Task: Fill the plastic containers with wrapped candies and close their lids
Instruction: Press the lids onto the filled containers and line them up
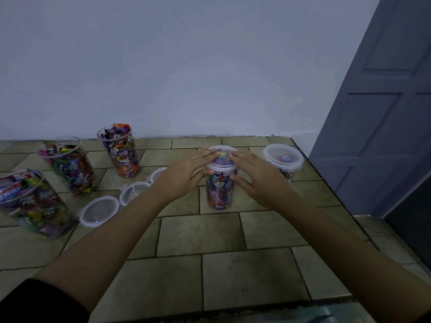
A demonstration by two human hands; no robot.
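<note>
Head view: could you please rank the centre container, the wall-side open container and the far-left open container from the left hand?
1. Centre container, touched by the left hand.
2. Wall-side open container, back left.
3. Far-left open container, at the frame edge.

The person wears a black sleeve on the left arm. It ends up near the elbow. Below it the arm is bare down to the left hand. The right arm is bare too, down to the right hand.
</note>
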